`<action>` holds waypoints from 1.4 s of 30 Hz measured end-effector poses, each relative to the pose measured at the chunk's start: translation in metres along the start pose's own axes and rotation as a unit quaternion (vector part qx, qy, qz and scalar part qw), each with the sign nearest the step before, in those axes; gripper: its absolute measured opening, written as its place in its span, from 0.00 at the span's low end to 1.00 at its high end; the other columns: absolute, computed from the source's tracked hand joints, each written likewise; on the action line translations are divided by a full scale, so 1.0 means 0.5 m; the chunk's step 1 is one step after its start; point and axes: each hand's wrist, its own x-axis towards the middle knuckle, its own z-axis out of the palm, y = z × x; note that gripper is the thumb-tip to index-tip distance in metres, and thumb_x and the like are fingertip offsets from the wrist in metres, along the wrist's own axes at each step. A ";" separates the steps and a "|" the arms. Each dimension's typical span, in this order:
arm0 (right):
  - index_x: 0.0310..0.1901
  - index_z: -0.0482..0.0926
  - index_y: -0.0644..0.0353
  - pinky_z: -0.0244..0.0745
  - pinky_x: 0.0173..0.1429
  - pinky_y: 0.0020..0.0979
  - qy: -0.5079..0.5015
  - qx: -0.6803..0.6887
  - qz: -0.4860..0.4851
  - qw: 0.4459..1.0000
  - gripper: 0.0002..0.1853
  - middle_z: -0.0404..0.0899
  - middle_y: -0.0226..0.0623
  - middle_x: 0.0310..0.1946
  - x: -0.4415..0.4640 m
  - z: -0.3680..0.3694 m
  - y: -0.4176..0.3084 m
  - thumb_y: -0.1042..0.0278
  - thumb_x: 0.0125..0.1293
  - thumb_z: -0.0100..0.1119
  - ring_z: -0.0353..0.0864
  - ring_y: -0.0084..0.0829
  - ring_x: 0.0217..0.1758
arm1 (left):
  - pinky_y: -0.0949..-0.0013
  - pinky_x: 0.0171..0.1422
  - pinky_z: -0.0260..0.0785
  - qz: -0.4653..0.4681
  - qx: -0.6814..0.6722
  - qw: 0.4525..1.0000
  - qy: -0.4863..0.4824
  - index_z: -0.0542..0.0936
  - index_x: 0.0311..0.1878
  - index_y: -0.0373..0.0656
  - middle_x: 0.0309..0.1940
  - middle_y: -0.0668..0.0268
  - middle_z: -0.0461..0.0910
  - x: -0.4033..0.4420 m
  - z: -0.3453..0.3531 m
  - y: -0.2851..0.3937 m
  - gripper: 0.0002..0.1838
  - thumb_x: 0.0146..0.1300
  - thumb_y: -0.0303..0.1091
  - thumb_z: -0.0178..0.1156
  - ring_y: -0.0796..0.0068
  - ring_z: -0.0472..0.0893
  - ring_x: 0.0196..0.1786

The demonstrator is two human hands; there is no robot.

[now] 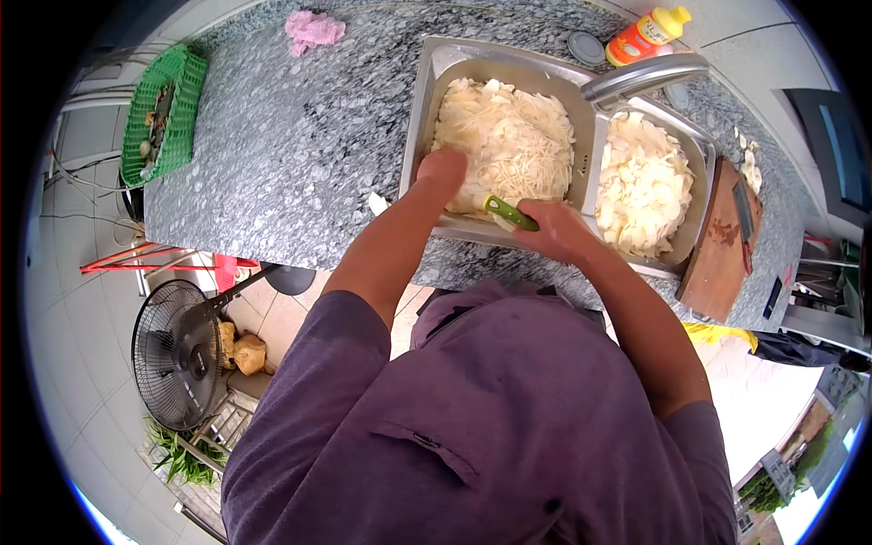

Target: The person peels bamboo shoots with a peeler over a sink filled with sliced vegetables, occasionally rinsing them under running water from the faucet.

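Note:
My right hand (556,231) is closed around the green handle of a peeler (510,213) at the front rim of the steel sink (420,100). The peeler's head points left and down into the left basin, its blade hard to make out. Beside the basin's left wall, my left hand (442,172) is curled over the pale heap; whatever is in its fingers is hidden. Pale vegetable shreds (518,136) fill much of that basin. Wider pale slices (643,186) are piled in the right basin.
A faucet (645,78) reaches over the basin divider. To the right, a knife (744,218) lies on a wooden cutting board (713,250). A yellow-capped bottle (647,36), a pink cloth (314,31) and a green basket (174,113) are around the granite counter (282,136). A fan (177,354) stands left.

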 end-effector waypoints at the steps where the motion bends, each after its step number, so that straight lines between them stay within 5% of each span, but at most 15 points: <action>1: 0.41 0.80 0.57 0.76 0.46 0.47 -0.029 -0.031 -0.039 0.998 0.15 0.84 0.47 0.34 -0.003 0.003 -0.009 0.55 0.61 0.64 0.83 0.51 0.41 | 0.56 0.55 0.81 0.029 0.017 0.999 0.027 0.86 0.45 0.41 0.49 0.51 0.84 -0.007 -0.002 -0.002 0.12 0.57 0.29 0.68 0.54 0.87 0.53; 6: 0.42 0.80 0.57 0.76 0.49 0.49 -0.065 -0.058 -0.134 0.987 0.15 0.84 0.46 0.34 0.032 0.058 -0.019 0.54 0.62 0.63 0.84 0.51 0.43 | 0.63 0.49 0.82 0.009 -0.100 0.993 0.066 0.86 0.46 0.36 0.45 0.55 0.87 -0.053 -0.056 -0.007 0.11 0.69 0.31 0.59 0.61 0.88 0.48; 8: 0.43 0.80 0.57 0.77 0.49 0.48 -0.020 -0.036 -0.094 0.995 0.15 0.84 0.46 0.34 0.045 0.054 -0.029 0.53 0.63 0.62 0.84 0.52 0.42 | 0.65 0.45 0.82 -0.068 -0.429 0.898 0.070 0.85 0.45 0.34 0.41 0.57 0.87 -0.079 -0.077 -0.018 0.11 0.69 0.32 0.62 0.65 0.88 0.44; 10: 0.43 0.81 0.57 0.77 0.48 0.47 0.039 0.012 0.004 0.999 0.16 0.84 0.46 0.35 0.051 0.018 -0.045 0.53 0.64 0.61 0.83 0.53 0.41 | 0.70 0.41 0.81 -0.110 -0.703 0.701 0.034 0.83 0.48 0.34 0.39 0.62 0.87 -0.119 -0.101 -0.033 0.10 0.72 0.33 0.63 0.73 0.87 0.38; 13: 0.43 0.82 0.60 0.76 0.37 0.36 0.113 0.178 0.030 0.977 0.16 0.84 0.41 0.30 0.073 -0.005 -0.015 0.54 0.67 0.66 0.81 0.36 0.29 | 0.68 0.43 0.82 -0.092 -0.810 0.578 0.045 0.82 0.49 0.35 0.39 0.60 0.87 -0.209 -0.156 -0.021 0.10 0.72 0.33 0.63 0.71 0.87 0.38; 16: 0.44 0.82 0.60 0.69 0.28 0.25 0.058 0.391 0.064 0.916 0.14 0.84 0.31 0.29 0.036 -0.091 -0.118 0.58 0.69 0.67 0.73 0.19 0.23 | 0.66 0.46 0.81 -0.049 -0.838 0.541 0.052 0.82 0.49 0.37 0.38 0.60 0.86 -0.273 -0.189 -0.008 0.08 0.73 0.31 0.62 0.70 0.87 0.38; 19: 0.45 0.83 0.60 0.63 0.24 0.19 0.061 0.408 0.023 0.911 0.11 0.85 0.25 0.30 0.023 -0.105 -0.158 0.61 0.70 0.67 0.69 0.10 0.22 | 0.66 0.47 0.80 -0.026 -0.861 0.501 0.085 0.82 0.48 0.36 0.38 0.59 0.86 -0.306 -0.212 0.011 0.08 0.73 0.30 0.61 0.69 0.86 0.38; 26: 0.43 0.83 0.59 0.64 0.23 0.20 0.071 0.390 0.015 0.918 0.10 0.84 0.26 0.27 0.006 -0.108 -0.192 0.63 0.67 0.69 0.69 0.12 0.20 | 0.66 0.45 0.81 0.016 -0.878 0.464 0.120 0.83 0.47 0.36 0.37 0.59 0.87 -0.321 -0.223 0.047 0.07 0.72 0.29 0.63 0.69 0.87 0.36; 29: 0.42 0.82 0.59 0.63 0.23 0.20 0.079 0.411 0.028 0.908 0.10 0.84 0.27 0.26 -0.005 -0.112 -0.198 0.63 0.68 0.68 0.69 0.12 0.19 | 0.67 0.45 0.80 0.019 -0.883 0.466 0.062 0.84 0.44 0.36 0.36 0.61 0.87 -0.329 -0.242 0.059 0.08 0.73 0.31 0.63 0.70 0.86 0.35; 42: 0.46 0.82 0.62 0.65 0.22 0.21 0.048 0.420 0.042 0.905 0.11 0.86 0.33 0.28 -0.026 -0.096 -0.175 0.62 0.71 0.66 0.71 0.15 0.19 | 0.71 0.36 0.74 -0.011 -0.843 0.533 0.071 0.81 0.34 0.38 0.27 0.62 0.84 -0.326 -0.246 0.098 0.08 0.69 0.31 0.63 0.75 0.81 0.27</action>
